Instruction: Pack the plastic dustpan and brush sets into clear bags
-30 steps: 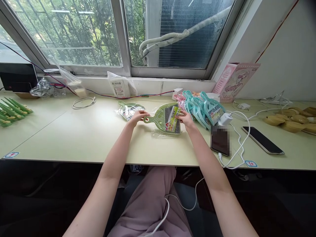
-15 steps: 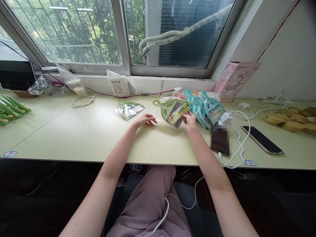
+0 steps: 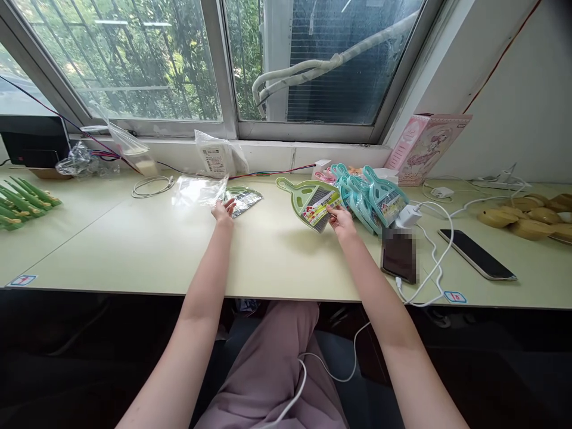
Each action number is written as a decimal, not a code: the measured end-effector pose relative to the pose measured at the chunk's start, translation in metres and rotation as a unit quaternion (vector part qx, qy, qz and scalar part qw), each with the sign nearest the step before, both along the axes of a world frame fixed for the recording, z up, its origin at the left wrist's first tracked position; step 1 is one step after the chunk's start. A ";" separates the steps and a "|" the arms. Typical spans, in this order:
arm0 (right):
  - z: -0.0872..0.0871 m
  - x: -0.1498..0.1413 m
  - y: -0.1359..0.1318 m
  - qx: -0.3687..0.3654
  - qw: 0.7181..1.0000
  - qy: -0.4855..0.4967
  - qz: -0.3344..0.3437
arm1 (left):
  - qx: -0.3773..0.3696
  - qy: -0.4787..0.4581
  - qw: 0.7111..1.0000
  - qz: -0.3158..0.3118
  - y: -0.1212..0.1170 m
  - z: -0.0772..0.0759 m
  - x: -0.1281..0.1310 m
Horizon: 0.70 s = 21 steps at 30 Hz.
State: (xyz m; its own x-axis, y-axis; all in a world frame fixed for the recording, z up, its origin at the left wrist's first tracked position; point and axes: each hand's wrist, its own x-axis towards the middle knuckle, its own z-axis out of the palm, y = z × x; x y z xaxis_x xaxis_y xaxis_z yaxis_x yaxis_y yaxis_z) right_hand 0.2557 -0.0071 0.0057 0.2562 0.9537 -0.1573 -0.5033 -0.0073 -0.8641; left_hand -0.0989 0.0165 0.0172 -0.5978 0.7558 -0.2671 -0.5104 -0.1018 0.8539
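Observation:
My right hand [image 3: 339, 218] pinches the lower edge of a light green dustpan-and-brush set [image 3: 308, 201], held tilted just above the pale green desk [image 3: 134, 244], its handle pointing up and left. My left hand [image 3: 223, 210] is out to the left, holding an empty clear plastic bag [image 3: 196, 190] by its edge. Just beyond that hand lies another bagged green set [image 3: 243, 199] flat on the desk. A pile of teal and pink dustpan sets [image 3: 370, 199] stands right of the held one.
Two phones [image 3: 398, 255] [image 3: 476, 253] with white charging cables lie at the right. A pink box [image 3: 424, 146] leans on the wall. Yellow items [image 3: 522, 214] sit far right, green sticks [image 3: 22, 202] far left, a coiled cable [image 3: 149, 186] and bags by the window sill.
The clear bag has come off the green set. My left hand has carried the bag away to the left, while my right hand keeps the bare set raised near the teal pile.

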 end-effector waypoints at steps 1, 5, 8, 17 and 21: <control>-0.001 -0.002 0.000 0.004 1.000 -0.006 -0.001 | 0.001 -0.017 1.000 -0.006 0.001 -0.001 0.002; -0.003 -0.004 -0.001 0.014 1.000 -0.020 -0.005 | 0.008 -0.018 0.999 -0.026 0.003 0.000 0.020; -0.002 -0.005 -0.002 0.015 1.000 -0.024 -0.012 | 0.006 0.039 0.995 -0.096 0.000 0.003 0.042; 0.000 -0.020 -0.011 0.032 0.999 -0.030 0.011 | 0.070 0.185 0.827 -0.527 -0.037 -0.013 0.117; 0.003 -0.025 -0.013 0.012 0.994 -0.079 0.076 | 0.056 0.188 0.878 -0.436 -0.033 -0.017 0.121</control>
State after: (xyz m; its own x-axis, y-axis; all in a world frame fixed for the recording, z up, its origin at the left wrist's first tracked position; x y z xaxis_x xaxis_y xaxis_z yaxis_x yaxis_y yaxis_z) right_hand 0.2305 -0.0199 0.0084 0.1286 0.9863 -0.1031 -0.3567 -0.0510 -0.9328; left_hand 0.0220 -0.0160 -0.0003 0.1914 0.9790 -0.0702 -0.1202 0.0943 0.9883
